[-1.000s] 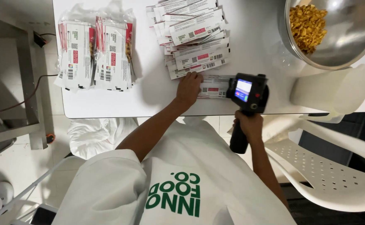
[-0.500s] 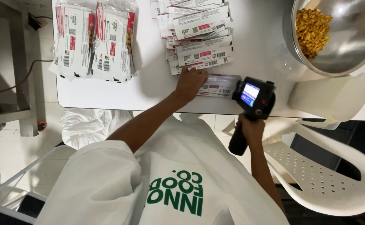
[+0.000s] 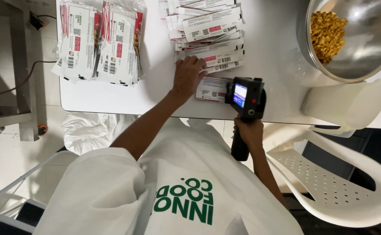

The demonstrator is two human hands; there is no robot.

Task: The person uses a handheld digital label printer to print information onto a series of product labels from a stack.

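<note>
White surface (image 3: 155, 95) carries a steel bowl (image 3: 364, 48) and stacked pouches (image 3: 210, 32). Left hand (image 3: 188, 76) lies flat, fingers spread on a single pouch (image 3: 212, 89). Right hand (image 3: 249, 132), grip closed, holds the handheld printer (image 3: 244, 102) just beside it.

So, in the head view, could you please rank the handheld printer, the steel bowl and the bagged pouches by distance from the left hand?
1. handheld printer, just right of the left hand.
2. bagged pouches, top left.
3. steel bowl, top right corner.

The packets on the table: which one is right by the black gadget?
The single flat packet lying alone at the table's near edge, under the left hand, touching the black handheld gadget. The others sit in stacks.
</note>
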